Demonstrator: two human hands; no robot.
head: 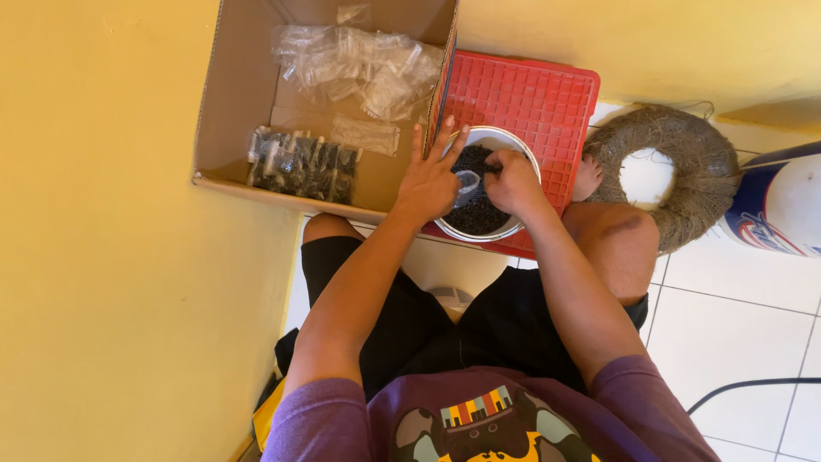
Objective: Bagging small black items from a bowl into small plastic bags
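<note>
Partly hidden: white bowl [513, 144] of dark bits, its near rim and much of its contents covered by the left hand [429, 181] and right hand [513, 182]; the small clear item between them is too blurred to identify. Red perforated tray [530, 98], left edge concealed behind the cardboard box [231, 94], itself cut off at the top. Blue-and-white container [782, 201], cropped at right; dark packets [304, 162] in the box, too small to identify.
</note>
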